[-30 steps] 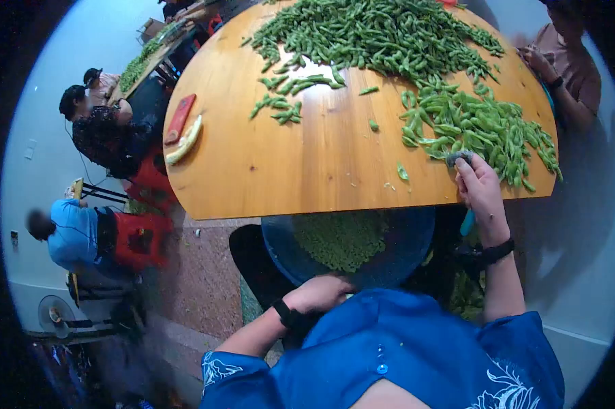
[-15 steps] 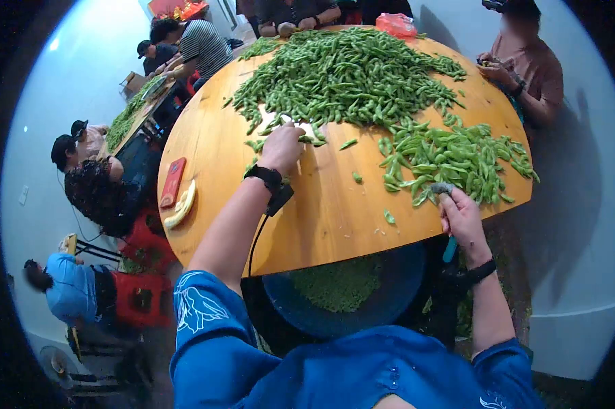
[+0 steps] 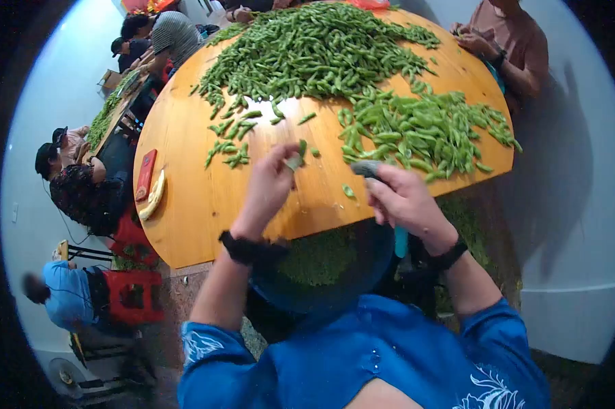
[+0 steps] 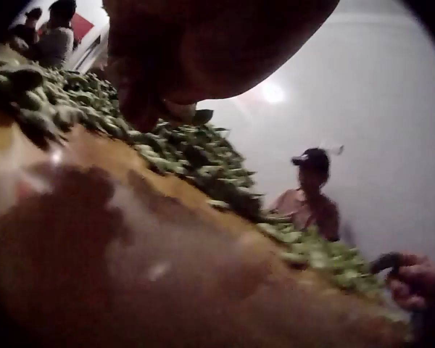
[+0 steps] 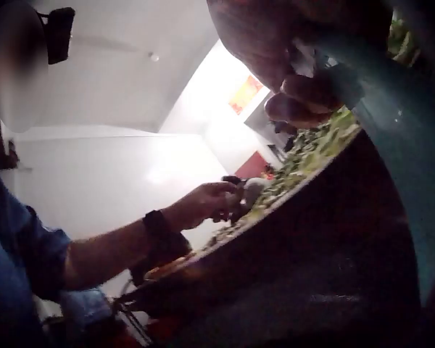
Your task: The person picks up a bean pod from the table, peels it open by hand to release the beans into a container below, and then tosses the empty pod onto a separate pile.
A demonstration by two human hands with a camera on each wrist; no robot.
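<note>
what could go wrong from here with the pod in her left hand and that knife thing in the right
1. The left hand pinches a single pod above the table, not above the blue basin below the edge; if it slips, it may land on the wood or the floor.
2. The right hand grips a teal-handled tool close to the left fingers, so a hasty stroke could nick them.
3. The pod heap lies near the table edge and could spill.

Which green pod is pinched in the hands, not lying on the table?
The pod pinched at the left hand's fingertips, raised above the wooden table. The loose pods and the big heap all lie on the tabletop.
</note>
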